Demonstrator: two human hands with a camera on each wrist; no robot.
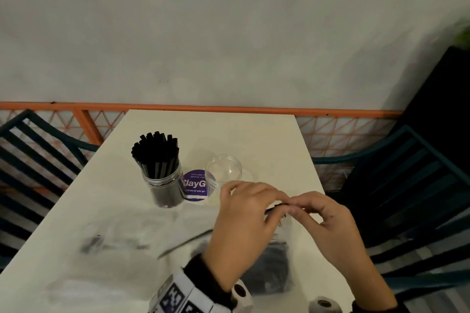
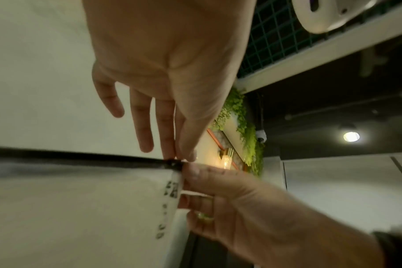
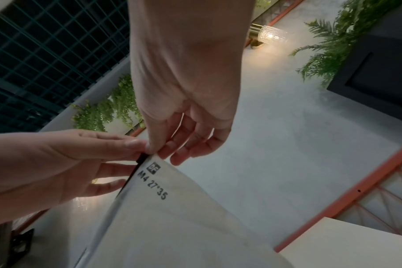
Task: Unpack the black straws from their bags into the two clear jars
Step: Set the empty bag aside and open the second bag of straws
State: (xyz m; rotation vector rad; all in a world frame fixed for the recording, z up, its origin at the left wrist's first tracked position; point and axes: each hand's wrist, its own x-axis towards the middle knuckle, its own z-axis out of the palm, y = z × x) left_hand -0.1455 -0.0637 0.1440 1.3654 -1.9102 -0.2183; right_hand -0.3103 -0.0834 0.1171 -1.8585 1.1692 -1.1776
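On the white table (image 1: 106,211) a clear jar (image 1: 162,183) stands packed with upright black straws (image 1: 155,152). To its right stands an empty clear jar (image 1: 223,169). In front of it, both hands hold a clear zip bag (image 1: 269,269) of black straws above the table. My left hand (image 1: 277,201) pinches the bag's black zip strip (image 2: 126,160) at the top corner. My right hand (image 1: 292,205) pinches the same corner from the other side. In the wrist views the left hand (image 2: 179,158) and right hand (image 3: 157,151) meet beside the bag's printed code (image 3: 154,183).
A round purple sticker (image 1: 195,185) lies between the two jars. Crumpled clear bags (image 1: 114,239) lie on the table's left front. Dark slatted chairs (image 1: 33,160) stand on both sides, and an orange rail (image 1: 229,109) runs along the wall behind the table.
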